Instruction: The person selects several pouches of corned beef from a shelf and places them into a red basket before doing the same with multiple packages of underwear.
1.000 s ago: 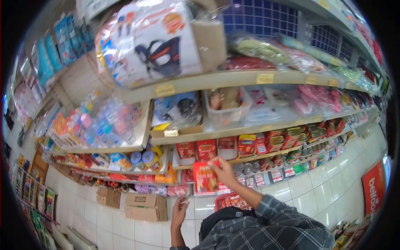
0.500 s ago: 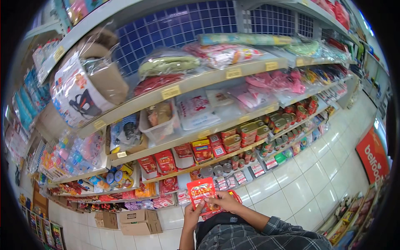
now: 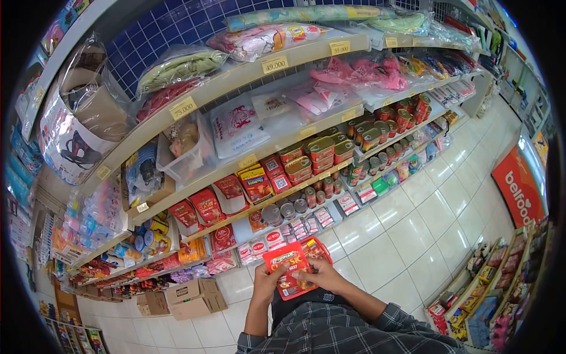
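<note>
Shop shelves (image 3: 230, 84); fingers (image 3: 306, 276) hold red pouch (image 3: 289, 259), apparently beef inside.

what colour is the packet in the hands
The packet is mostly red, clearest in the head view.

On the upper shelf (image 3: 306, 56) — a box (image 3: 82, 133) and wrapped cloths (image 3: 180, 71); on the middle shelf (image 3: 277, 147), a clear tub (image 3: 186, 153) and pink bags (image 3: 359, 74); on the lower shelf (image 3: 259, 206), red pouches (image 3: 204, 206) and stacked tins (image 3: 321, 154); on the shelf beneath (image 3: 240, 228), small cans (image 3: 271, 214). On the tiled floor (image 3: 389, 236), at left — cartons (image 3: 196, 298).
</note>
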The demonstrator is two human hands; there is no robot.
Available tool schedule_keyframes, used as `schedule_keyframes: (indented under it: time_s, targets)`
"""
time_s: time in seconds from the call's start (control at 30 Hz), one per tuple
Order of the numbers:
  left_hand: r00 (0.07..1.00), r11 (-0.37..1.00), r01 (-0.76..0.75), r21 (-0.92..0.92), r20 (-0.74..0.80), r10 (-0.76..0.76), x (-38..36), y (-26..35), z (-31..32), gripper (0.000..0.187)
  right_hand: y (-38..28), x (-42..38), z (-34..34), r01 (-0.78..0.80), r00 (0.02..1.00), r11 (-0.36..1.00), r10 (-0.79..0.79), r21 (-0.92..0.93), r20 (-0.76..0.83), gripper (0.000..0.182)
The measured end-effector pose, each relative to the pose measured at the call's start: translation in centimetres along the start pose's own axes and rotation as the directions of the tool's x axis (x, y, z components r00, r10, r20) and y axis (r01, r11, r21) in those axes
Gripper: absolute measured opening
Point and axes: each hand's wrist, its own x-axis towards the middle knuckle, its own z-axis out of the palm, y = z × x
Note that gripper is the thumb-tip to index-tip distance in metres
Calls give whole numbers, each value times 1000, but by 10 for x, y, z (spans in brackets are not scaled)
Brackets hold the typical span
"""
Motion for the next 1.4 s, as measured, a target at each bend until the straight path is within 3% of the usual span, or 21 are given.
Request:
schedule_keyframes:
  time_s: [0.27, 0.33, 0.4, 0.47, 0.53, 0.6, 0.7, 0.73, 0.83, 0.93, 1.03, 1.17, 1.23, 1.33, 1.4]
  targets:
    - [998, 999, -32, 30, 46, 31, -9, -2, -12, 18, 14, 1, 16, 136, 984, 977, -152, -163, -95, 33]
    - [999, 998, 17, -54, 51, -15, -11, 4, -18, 18, 20, 6, 27, 173, 973, 969, -196, -175, -124, 33]
    - [994, 992, 79, -103, 83, -71, -13, 8, -30, 18, 16, 6, 37, 138, 980, 967, -164, -213, -112, 32]
    - [993, 999, 37, -21, 112, -34, -17, 12, -40, 17, 31, 13, 45, 116, 984, 955, -148, -273, -101, 31]
    - [995, 1000, -2, 31, 98, -1, -21, 6, -59, 15, 17, 1, 67, 111, 991, 986, -120, -126, -67, 33]
    - [1000, 998, -15, -53, 16, 16, -31, 8, -74, 14, 21, 3, 83, 125, 992, 992, -125, -31, 24, 36]
    - [997, 996, -26, -88, -79, 19, -41, 8, -103, 18, 37, 5, 107, 131, 990, 884, -141, -449, 11, 34]
    - [994, 994, -29, -109, -108, 17, -43, 8, -110, 19, 39, 5, 116, 123, 990, 895, -138, -428, -4, 31]
    - [993, 987, 22, -161, -111, -40, -44, -2, -139, 21, 37, 6, 131, 108, 990, 994, -106, 21, -89, 28]
    - [993, 957, 77, -281, -68, -100, -47, -5, -160, 20, 29, 3, 132, 9, 998, 982, 2, 186, -59, 31]
    - [995, 963, 102, -251, 13, -102, -49, -7, -171, 23, 22, -16, 148, -127, 955, 951, 40, 283, 295, 38]
    - [996, 978, 89, -189, 28, -85, -54, -5, -173, 22, 15, -22, 168, -109, 913, 961, -4, 254, 408, 43]
    - [997, 969, 76, -236, 4, -78, -54, -8, -179, 22, 21, -16, 169, -92, 962, 929, -10, 359, 274, 43]
    - [998, 978, 53, -203, -7, -56, -54, -9, -180, 25, 24, -12, 159, 85, 991, 827, -130, 556, 43, 45]
    - [999, 984, 32, -177, -20, -36, -53, -9, -181, 25, 25, -5, 144, 125, 981, 694, -194, 709, 17, 46]
